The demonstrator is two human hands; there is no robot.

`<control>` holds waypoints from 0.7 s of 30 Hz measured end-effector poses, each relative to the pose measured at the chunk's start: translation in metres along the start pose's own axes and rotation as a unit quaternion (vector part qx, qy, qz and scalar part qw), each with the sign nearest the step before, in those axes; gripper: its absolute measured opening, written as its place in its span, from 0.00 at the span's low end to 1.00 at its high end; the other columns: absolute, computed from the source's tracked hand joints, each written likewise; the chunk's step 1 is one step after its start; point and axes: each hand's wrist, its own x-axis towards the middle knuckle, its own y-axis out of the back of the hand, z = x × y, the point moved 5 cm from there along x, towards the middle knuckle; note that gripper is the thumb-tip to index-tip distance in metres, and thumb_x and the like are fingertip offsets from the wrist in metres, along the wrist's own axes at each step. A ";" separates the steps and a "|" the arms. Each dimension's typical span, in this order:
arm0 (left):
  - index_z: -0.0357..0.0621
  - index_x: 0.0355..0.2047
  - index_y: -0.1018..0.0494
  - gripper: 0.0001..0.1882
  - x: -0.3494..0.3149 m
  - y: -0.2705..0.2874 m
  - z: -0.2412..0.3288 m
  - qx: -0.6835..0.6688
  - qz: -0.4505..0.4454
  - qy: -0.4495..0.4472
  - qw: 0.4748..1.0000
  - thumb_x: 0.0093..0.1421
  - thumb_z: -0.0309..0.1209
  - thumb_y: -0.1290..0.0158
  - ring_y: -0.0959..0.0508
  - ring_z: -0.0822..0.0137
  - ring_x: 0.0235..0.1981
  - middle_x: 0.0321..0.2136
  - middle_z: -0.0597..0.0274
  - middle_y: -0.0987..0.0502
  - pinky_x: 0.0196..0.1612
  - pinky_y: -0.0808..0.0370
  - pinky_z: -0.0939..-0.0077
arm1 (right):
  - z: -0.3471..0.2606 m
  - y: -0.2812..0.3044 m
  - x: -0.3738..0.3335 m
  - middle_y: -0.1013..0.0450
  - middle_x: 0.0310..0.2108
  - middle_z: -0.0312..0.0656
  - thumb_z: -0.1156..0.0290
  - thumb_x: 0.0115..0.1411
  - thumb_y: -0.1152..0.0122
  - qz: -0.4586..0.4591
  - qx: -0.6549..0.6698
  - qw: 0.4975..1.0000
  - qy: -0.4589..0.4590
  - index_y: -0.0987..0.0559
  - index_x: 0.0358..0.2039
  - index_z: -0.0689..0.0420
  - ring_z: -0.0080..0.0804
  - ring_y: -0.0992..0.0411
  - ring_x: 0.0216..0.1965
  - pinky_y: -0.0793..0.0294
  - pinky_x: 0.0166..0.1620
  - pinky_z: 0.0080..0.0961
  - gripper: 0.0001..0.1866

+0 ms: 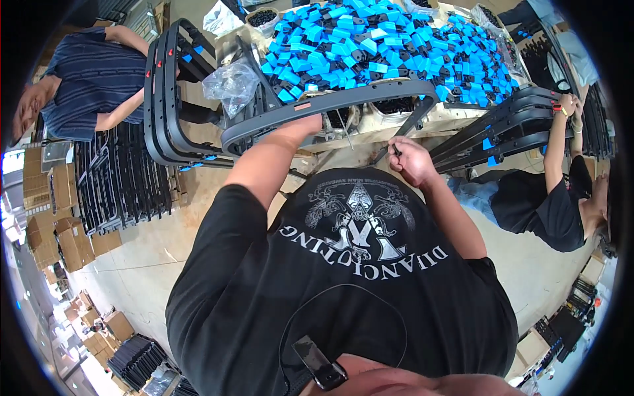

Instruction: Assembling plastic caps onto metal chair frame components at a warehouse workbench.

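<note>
A black tubular frame (356, 93) with rounded corners stands in front of me, its top bar curving across the bench edge. My left hand (309, 125) reaches under this bar beside a tub of small black parts (338, 119); the bar and the tub hide its fingers. My right hand (412, 162) is closed, below the frame's right corner. Between its thumb and fingers shows a small black piece (397, 150), too small to name. A thin metal rod (348, 135) slants down from the tub between my hands.
A big heap of blue and black plastic parts (376, 49) covers the bench. A clear plastic bag (232, 86) lies at its left. More black frames (165, 99) lean left, others (508, 125) right. A person (99, 82) works left, another (555, 198) right. Cardboard boxes (72, 244) stand behind.
</note>
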 end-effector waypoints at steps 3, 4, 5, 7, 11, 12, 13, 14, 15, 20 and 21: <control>0.38 0.50 0.23 0.21 0.017 -0.016 0.007 0.070 0.021 -0.076 0.994 0.55 0.32 0.45 0.22 0.43 0.52 0.50 0.40 0.21 0.55 0.24 0.56 | 0.010 0.010 -0.012 0.29 0.32 0.37 0.71 0.67 0.49 0.057 -0.028 0.998 -0.005 0.26 0.45 0.58 0.27 0.32 0.28 0.34 0.30 0.25 0.08; 0.38 0.50 0.23 0.21 0.024 -0.023 0.005 0.071 0.023 -0.077 0.994 0.55 0.32 0.45 0.22 0.43 0.52 0.50 0.40 0.21 0.55 0.24 0.56 | 0.011 0.014 -0.015 0.29 0.31 0.37 0.71 0.67 0.49 0.062 -0.050 0.997 -0.002 0.26 0.45 0.58 0.28 0.32 0.28 0.33 0.30 0.26 0.08; 0.38 0.49 0.23 0.21 0.024 -0.024 0.009 0.087 0.017 -0.064 0.994 0.55 0.30 0.46 0.21 0.43 0.52 0.49 0.41 0.21 0.55 0.24 0.56 | 0.011 0.017 -0.021 0.28 0.30 0.37 0.70 0.67 0.48 0.068 -0.043 0.997 -0.005 0.24 0.44 0.57 0.28 0.31 0.28 0.33 0.31 0.26 0.08; 0.38 0.49 0.23 0.19 0.026 -0.022 0.015 0.093 0.009 -0.072 0.993 0.55 0.27 0.47 0.21 0.43 0.51 0.47 0.40 0.21 0.53 0.24 0.55 | 0.016 0.028 -0.027 0.29 0.30 0.37 0.70 0.66 0.47 0.089 -0.032 0.995 -0.007 0.24 0.43 0.57 0.28 0.31 0.28 0.33 0.31 0.27 0.08; 0.40 0.50 0.24 0.20 0.018 -0.008 0.029 0.098 0.017 -0.099 0.990 0.56 0.25 0.50 0.22 0.41 0.51 0.47 0.38 0.21 0.52 0.24 0.53 | 0.023 0.057 -0.036 0.29 0.30 0.36 0.67 0.65 0.44 0.117 -0.046 0.992 0.003 0.24 0.42 0.57 0.28 0.31 0.28 0.32 0.31 0.27 0.09; 0.40 0.50 0.24 0.20 0.021 -0.013 0.021 0.098 0.017 -0.097 0.990 0.56 0.25 0.50 0.22 0.41 0.51 0.47 0.38 0.21 0.52 0.24 0.53 | 0.023 0.059 -0.037 0.29 0.30 0.36 0.67 0.65 0.44 0.116 -0.047 0.992 0.001 0.24 0.42 0.57 0.28 0.31 0.28 0.32 0.31 0.27 0.09; 0.40 0.51 0.24 0.20 0.028 -0.024 0.009 0.063 0.050 -0.093 0.992 0.57 0.26 0.49 0.23 0.41 0.52 0.49 0.38 0.22 0.54 0.24 0.53 | 0.022 0.061 -0.038 0.29 0.29 0.36 0.67 0.65 0.44 0.122 -0.064 0.990 0.001 0.24 0.42 0.57 0.28 0.31 0.28 0.32 0.31 0.27 0.09; 0.40 0.51 0.25 0.20 0.037 -0.037 -0.004 0.027 0.084 -0.087 0.992 0.57 0.27 0.49 0.23 0.41 0.54 0.51 0.38 0.23 0.55 0.25 0.53 | 0.020 0.063 -0.037 0.29 0.29 0.37 0.66 0.65 0.44 0.127 -0.082 0.989 0.001 0.24 0.41 0.57 0.28 0.31 0.28 0.32 0.31 0.27 0.09; 0.41 0.53 0.26 0.22 0.040 -0.045 -0.012 -0.022 0.107 -0.043 0.993 0.58 0.31 0.47 0.25 0.43 0.56 0.54 0.39 0.25 0.57 0.27 0.54 | 0.018 0.061 -0.036 0.29 0.29 0.37 0.66 0.65 0.44 0.125 -0.082 0.989 -0.001 0.24 0.41 0.57 0.28 0.31 0.28 0.32 0.31 0.27 0.09; 0.46 0.52 0.23 0.26 0.032 -0.045 -0.005 0.038 0.002 -0.042 0.998 0.54 0.42 0.40 0.23 0.46 0.54 0.52 0.44 0.23 0.56 0.25 0.56 | 0.016 0.064 -0.033 0.31 0.27 0.36 0.67 0.65 0.44 0.162 -0.089 0.983 -0.023 0.24 0.41 0.56 0.28 0.32 0.26 0.32 0.30 0.27 0.08; 0.46 0.51 0.22 0.26 0.029 -0.034 0.007 0.049 -0.022 -0.081 0.995 0.52 0.42 0.38 0.22 0.47 0.52 0.50 0.44 0.22 0.55 0.24 0.56 | 0.018 0.067 -0.031 0.31 0.27 0.36 0.67 0.65 0.44 0.164 -0.087 0.982 -0.024 0.24 0.41 0.56 0.28 0.32 0.26 0.32 0.30 0.27 0.08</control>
